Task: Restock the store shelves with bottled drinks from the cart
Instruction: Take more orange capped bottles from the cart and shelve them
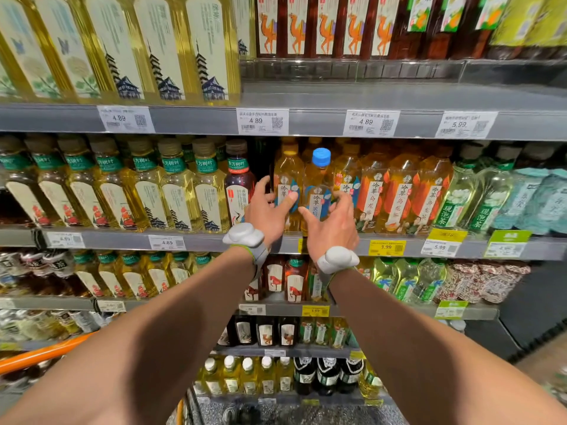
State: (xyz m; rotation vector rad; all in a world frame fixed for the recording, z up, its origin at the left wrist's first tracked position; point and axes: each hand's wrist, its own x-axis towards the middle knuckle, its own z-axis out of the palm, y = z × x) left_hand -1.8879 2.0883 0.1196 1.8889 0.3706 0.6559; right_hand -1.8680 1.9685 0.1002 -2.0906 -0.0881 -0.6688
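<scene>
The blue-capped bottle of amber tea is at the front of the middle shelf. It has a dark bottle off to its left and a row of orange-labelled bottles to its right. The right hand wraps it low down, with the thumb across the near side and the fingers curled round the right flank. Just to its left, and seemingly touching it, is a neighbouring bottle with a similar label. The left hand holds that one, its thumb lying across the label and its fingers reaching round the far left side.

The step in hand looks like seating these two bottles in their row. To do it well, keep both upright and push them back until each base sits fully on the shelf. Turn the labels outward and line the fronts up with the bottles alongside. The gap is tight, so ease them in without knocking the dark bottle or the orange-labelled ones.

The hands cover both bases, so I cannot tell whether the bottles are standing or lifted. The space behind them is dim, and how many stand there is unclear. Of the cart, only an orange bar shows at the near left, and its load is out of view. The label print is too small to read.
</scene>
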